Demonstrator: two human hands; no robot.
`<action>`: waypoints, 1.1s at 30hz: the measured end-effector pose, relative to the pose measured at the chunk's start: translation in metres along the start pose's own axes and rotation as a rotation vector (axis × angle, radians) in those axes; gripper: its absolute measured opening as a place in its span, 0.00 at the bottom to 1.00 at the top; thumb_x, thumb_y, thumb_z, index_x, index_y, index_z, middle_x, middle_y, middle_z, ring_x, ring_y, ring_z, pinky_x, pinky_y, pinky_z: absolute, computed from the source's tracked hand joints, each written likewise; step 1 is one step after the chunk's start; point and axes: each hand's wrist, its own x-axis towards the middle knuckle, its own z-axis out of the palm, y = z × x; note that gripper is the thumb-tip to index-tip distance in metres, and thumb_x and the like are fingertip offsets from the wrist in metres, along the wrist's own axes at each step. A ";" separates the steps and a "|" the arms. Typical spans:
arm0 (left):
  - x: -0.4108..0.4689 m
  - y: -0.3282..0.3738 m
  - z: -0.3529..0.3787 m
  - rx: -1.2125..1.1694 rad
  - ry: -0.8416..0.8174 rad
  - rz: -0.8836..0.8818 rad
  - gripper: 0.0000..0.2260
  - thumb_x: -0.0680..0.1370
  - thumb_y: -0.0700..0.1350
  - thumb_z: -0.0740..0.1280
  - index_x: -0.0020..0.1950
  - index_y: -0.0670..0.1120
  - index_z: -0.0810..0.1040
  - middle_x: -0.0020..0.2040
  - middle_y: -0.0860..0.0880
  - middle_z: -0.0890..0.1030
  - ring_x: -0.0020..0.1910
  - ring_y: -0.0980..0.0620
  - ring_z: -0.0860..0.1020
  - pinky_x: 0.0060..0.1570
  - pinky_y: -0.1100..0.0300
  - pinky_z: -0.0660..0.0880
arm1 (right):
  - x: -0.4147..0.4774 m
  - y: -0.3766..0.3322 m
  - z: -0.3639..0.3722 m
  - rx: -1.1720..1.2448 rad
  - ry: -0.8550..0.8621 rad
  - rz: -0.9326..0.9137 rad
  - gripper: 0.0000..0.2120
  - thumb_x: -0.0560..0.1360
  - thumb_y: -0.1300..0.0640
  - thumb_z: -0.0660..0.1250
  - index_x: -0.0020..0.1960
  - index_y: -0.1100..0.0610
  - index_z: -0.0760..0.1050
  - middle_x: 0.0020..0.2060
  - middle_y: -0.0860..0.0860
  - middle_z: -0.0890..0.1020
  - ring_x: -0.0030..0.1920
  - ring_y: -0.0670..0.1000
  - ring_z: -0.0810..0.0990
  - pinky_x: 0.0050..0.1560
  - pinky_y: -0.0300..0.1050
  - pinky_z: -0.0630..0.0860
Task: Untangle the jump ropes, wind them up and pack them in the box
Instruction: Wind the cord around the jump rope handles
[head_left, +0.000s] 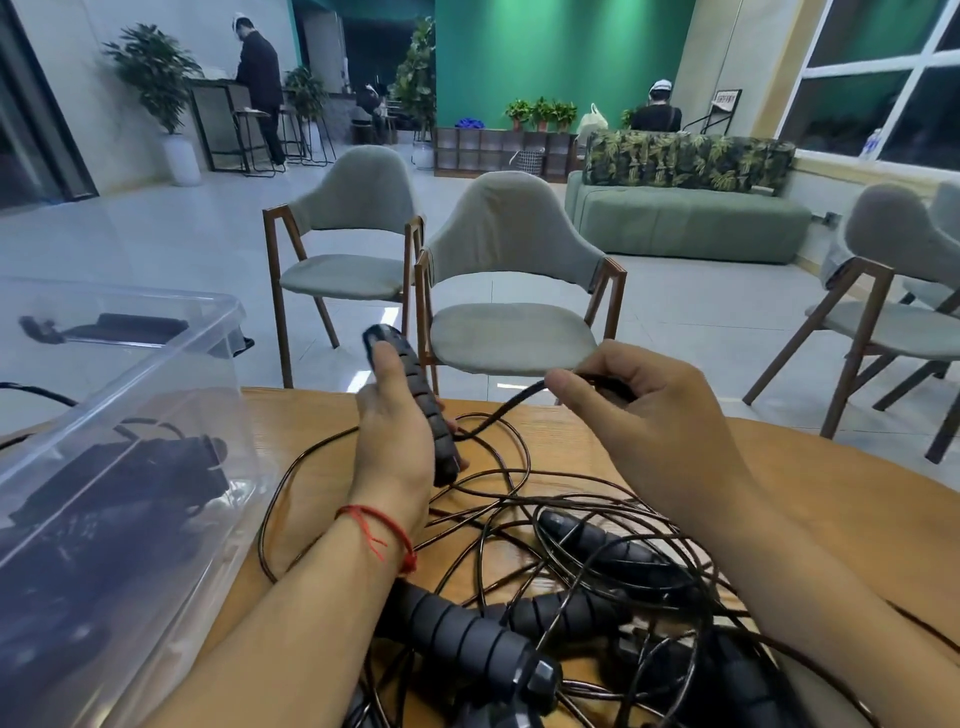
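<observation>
A person sits at a wooden table. The left hand is wrapped tight round a black bumpy handle. The thumb lies flat along the handle and points up to twelve o'clock. The top of the handle sticks out past the thumb. A red string is tied round the left wrist.

The right hand is at three o'clock from the left hand, near it but not touching. Its thumb and fingers pinch a thin black cord. From the pinch the cord runs down toward eight o'clock, to the held handle.

At six o'clock from both hands, a messy pile of jump ropes lies on the table. The cords loop over each other in many ways. More black handles lie in the pile. A big handle lies at the bottom, just beside the left arm. A second handle lies close to the right arm. A third handle lies between those two.

The clear plastic box stands at nine o'clock from the hands, on the left side of the table. Dark packed ropes lie inside it, blurry through the wall.

At twelve o'clock, past the table, stand two grey chairs. A green sofa is at one o'clock.
</observation>
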 end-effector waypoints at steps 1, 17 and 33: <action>-0.002 -0.001 0.001 0.063 -0.040 0.005 0.33 0.80 0.74 0.53 0.66 0.47 0.72 0.43 0.44 0.79 0.38 0.46 0.79 0.36 0.50 0.81 | -0.001 -0.005 0.001 0.008 -0.012 -0.031 0.08 0.80 0.48 0.74 0.44 0.49 0.83 0.33 0.39 0.79 0.36 0.44 0.78 0.37 0.30 0.69; -0.033 -0.001 0.008 0.545 -0.705 0.215 0.16 0.87 0.60 0.53 0.71 0.68 0.74 0.51 0.63 0.82 0.55 0.63 0.79 0.57 0.59 0.76 | 0.005 -0.003 0.000 0.083 -0.092 -0.045 0.05 0.80 0.52 0.75 0.46 0.51 0.85 0.37 0.44 0.84 0.41 0.47 0.83 0.44 0.33 0.73; -0.050 0.004 0.001 0.901 -0.889 0.531 0.11 0.83 0.54 0.55 0.57 0.58 0.77 0.44 0.50 0.81 0.44 0.50 0.80 0.46 0.43 0.78 | 0.012 -0.007 -0.023 -0.003 -0.237 -0.022 0.12 0.70 0.43 0.81 0.39 0.49 0.84 0.31 0.43 0.81 0.33 0.43 0.78 0.38 0.35 0.71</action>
